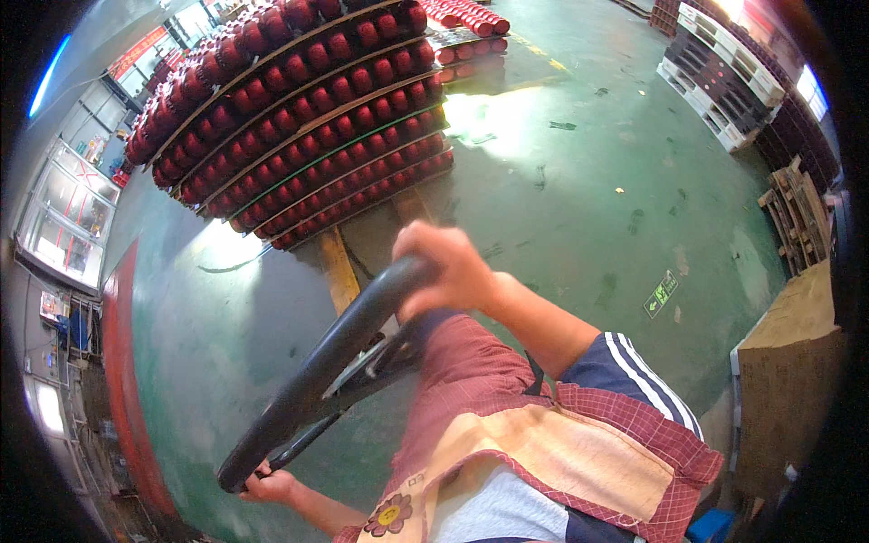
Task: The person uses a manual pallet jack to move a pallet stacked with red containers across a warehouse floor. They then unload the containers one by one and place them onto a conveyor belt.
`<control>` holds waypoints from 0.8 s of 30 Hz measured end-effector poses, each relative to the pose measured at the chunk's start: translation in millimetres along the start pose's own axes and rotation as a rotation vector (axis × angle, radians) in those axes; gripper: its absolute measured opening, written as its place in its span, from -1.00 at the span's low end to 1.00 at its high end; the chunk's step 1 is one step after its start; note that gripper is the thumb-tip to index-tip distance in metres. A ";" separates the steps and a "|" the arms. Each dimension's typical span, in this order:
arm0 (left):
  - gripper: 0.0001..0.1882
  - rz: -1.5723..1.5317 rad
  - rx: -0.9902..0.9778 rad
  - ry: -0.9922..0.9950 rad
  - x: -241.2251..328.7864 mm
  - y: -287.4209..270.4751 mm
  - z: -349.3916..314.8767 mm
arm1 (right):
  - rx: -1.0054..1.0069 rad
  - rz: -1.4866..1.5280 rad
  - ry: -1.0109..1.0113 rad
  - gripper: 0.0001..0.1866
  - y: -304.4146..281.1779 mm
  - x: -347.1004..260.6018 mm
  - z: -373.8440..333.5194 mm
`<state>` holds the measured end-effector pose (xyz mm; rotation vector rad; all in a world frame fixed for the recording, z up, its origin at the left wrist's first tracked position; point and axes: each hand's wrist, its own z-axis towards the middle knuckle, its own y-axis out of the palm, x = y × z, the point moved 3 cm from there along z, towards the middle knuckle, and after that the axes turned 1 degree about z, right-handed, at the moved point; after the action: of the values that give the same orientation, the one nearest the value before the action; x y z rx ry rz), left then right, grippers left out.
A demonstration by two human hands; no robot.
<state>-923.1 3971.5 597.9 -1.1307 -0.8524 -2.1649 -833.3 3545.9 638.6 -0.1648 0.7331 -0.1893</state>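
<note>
A thick black pallet jack handle (308, 380) slants across the middle, from lower left to upper right. My right hand (444, 271) is wrapped round its upper end, slightly blurred. Around its lower end close the fingers of my left hand (270, 486), partly hidden by the bar. Beyond the handle, a yellow fork (339, 271) runs along the floor toward a tall stack of dark red jars (317, 109). The jars sit in several layers separated by thin sheets. Where the fork meets the stack's underside is hard to make out.
More red cylinders (471, 16) lie behind the stack. White and black pallets (715, 81) are piled at the far right, with wooden pallets (797, 217) and a large cardboard box (787, 389) nearer. A red floor stripe (127, 362) and shelving (86, 326) line the left.
</note>
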 end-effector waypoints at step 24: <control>-0.81 0.843 0.262 -0.548 -154.8 47.6 -234.2 | -0.575 0.355 0.482 -0.44 -235.4 180.6 -41.1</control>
<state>-930.4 3794.2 375.2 -1.5962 -0.6639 -1.0457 -756.4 3272.9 542.2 -0.5426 1.2714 0.3401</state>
